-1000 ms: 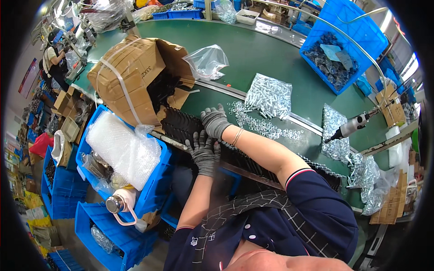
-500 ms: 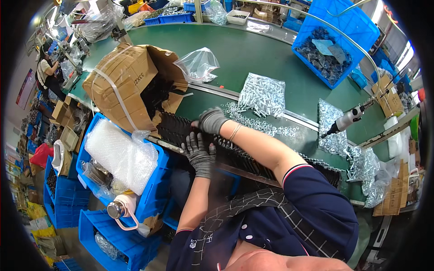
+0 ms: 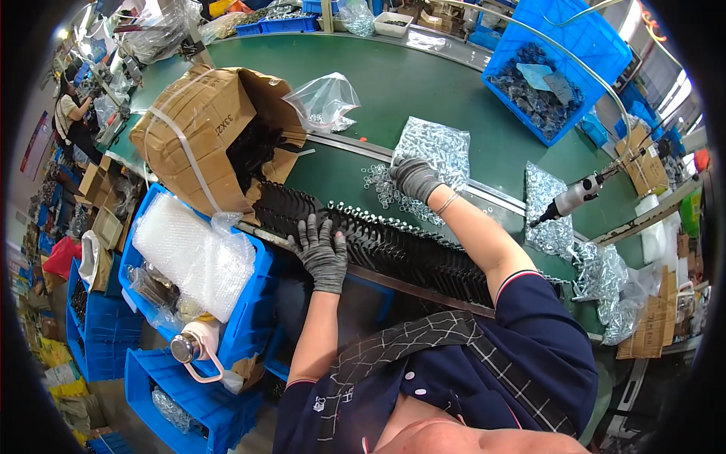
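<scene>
My left hand (image 3: 321, 256), in a grey striped glove, rests with fingers spread on the near edge of a long row of thin black parts (image 3: 386, 246). Silver bolt ends stand along the far edge of that row. Farther right, my gloved right hand (image 3: 416, 180) is over loose silver nuts (image 3: 383, 189), its fingers bent together at the pile. Whatever lies beneath those fingertips is hidden. A clear bag of silver bolts (image 3: 435, 144) lies just beyond the right hand. On the left, a tipped cardboard box (image 3: 193, 136) opens toward the row, with more black parts inside.
A power driver (image 3: 575, 198) hangs at the right above another bag of hardware (image 3: 546, 227). A tilted blue bin (image 3: 605, 45) holds dark parts at the back. Left of me, a blue crate (image 3: 261, 291) carries bubble wrap (image 3: 200, 253) and a bottle (image 3: 198, 342).
My right hand has moved right and away from the black row to the loose nuts. My left hand has shifted slightly up and left, fingers spreading along the row.
</scene>
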Action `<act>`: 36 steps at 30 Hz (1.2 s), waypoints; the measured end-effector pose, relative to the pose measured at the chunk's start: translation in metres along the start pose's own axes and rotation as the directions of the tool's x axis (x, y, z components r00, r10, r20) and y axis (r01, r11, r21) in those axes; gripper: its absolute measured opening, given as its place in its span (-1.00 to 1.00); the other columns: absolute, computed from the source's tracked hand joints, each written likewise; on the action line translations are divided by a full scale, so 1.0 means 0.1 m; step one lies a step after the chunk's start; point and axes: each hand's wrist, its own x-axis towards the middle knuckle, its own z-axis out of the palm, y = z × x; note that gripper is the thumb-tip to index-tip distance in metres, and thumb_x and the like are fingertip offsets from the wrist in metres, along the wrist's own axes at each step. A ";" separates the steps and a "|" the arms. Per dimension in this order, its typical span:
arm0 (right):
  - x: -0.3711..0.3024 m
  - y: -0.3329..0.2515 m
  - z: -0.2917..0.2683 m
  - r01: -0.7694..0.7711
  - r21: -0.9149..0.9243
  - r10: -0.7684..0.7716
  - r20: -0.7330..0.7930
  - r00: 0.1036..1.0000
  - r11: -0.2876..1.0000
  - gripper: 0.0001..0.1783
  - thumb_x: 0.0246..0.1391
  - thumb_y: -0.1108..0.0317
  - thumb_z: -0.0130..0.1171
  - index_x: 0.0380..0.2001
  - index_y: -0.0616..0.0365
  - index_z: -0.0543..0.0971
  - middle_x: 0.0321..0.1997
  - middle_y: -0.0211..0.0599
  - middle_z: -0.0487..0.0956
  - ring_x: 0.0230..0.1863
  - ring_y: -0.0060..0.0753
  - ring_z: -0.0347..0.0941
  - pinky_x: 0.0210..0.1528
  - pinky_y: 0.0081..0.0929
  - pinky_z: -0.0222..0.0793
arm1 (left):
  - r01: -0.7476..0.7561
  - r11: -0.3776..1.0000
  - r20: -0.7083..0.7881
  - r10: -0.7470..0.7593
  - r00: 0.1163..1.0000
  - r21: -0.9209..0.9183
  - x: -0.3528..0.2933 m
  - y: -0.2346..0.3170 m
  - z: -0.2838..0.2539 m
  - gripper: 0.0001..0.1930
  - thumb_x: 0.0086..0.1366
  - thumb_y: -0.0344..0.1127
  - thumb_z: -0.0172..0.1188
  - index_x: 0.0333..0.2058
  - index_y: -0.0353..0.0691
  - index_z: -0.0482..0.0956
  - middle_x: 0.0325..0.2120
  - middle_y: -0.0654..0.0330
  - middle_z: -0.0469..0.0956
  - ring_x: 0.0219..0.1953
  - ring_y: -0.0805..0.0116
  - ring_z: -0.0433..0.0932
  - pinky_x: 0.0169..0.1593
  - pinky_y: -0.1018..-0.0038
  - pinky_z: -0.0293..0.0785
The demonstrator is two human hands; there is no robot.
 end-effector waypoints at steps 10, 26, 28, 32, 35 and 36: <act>-0.27 -0.21 -0.21 0.003 0.352 -0.070 0.177 0.982 0.936 -0.68 -0.04 0.25 0.18 -0.14 -0.14 0.62 -0.27 -0.21 0.58 -0.22 -0.06 0.55 -0.14 -0.15 0.45 | 0.080 0.995 -0.008 -0.079 0.997 0.063 0.05 0.00 -0.01 -0.65 0.24 -0.01 0.08 -0.05 0.09 0.59 0.23 0.24 0.34 0.34 0.08 0.14 0.38 -0.06 -0.22; -0.21 -0.51 -0.49 0.288 -0.026 -0.267 0.304 0.915 0.957 -0.53 0.00 0.36 0.09 0.03 0.25 0.50 -0.30 -0.07 0.65 -0.27 -0.08 0.62 -0.23 -0.09 0.50 | 0.076 0.994 0.011 -0.077 0.997 0.081 0.04 -0.01 -0.08 -0.65 0.19 -0.03 0.12 -0.08 0.05 0.61 0.20 0.20 0.36 0.31 0.07 0.17 0.38 -0.07 -0.20; -0.17 -0.56 -0.51 0.283 -0.027 -0.257 0.346 0.902 0.959 -0.52 -0.02 0.36 0.10 0.02 0.32 0.49 -0.31 -0.03 0.64 -0.28 -0.07 0.62 -0.24 -0.08 0.49 | 0.080 0.992 0.018 -0.082 0.996 0.095 0.06 -0.02 -0.09 -0.65 0.19 -0.04 0.13 -0.09 0.04 0.61 0.20 0.19 0.36 0.30 0.06 0.18 0.38 -0.08 -0.20; -0.10 -0.54 -0.50 0.266 -0.059 -0.233 0.329 0.915 0.962 -0.56 -0.06 0.33 0.14 -0.05 0.21 0.54 -0.34 -0.07 0.64 -0.30 -0.02 0.61 -0.23 -0.09 0.49 | 0.074 0.996 0.008 -0.074 0.997 0.050 0.09 -0.02 -0.07 -0.66 0.16 -0.05 0.16 -0.11 0.02 0.61 0.17 0.16 0.38 0.29 0.05 0.20 0.37 -0.08 -0.19; 0.15 -0.62 -0.69 0.058 0.211 -0.118 0.284 0.952 0.976 -0.66 -0.09 0.28 0.15 -0.19 0.14 0.60 -0.31 -0.04 0.64 -0.29 0.03 0.60 -0.22 -0.10 0.50 | 0.074 0.997 -0.012 -0.074 0.997 0.020 0.07 -0.04 -0.10 -0.66 0.16 -0.06 0.16 -0.11 0.01 0.62 0.15 0.14 0.39 0.29 0.05 0.19 0.37 -0.08 -0.18; 0.24 -0.69 -0.75 0.064 0.211 -0.123 0.281 0.952 0.975 -0.66 -0.09 0.28 0.15 -0.19 0.14 0.60 -0.31 -0.04 0.64 -0.29 0.03 0.60 -0.22 -0.10 0.50 | 0.077 0.997 -0.015 -0.077 0.997 0.024 0.07 -0.04 -0.11 -0.66 0.16 -0.06 0.16 -0.11 0.01 0.62 0.15 0.14 0.39 0.29 0.05 0.19 0.37 -0.08 -0.18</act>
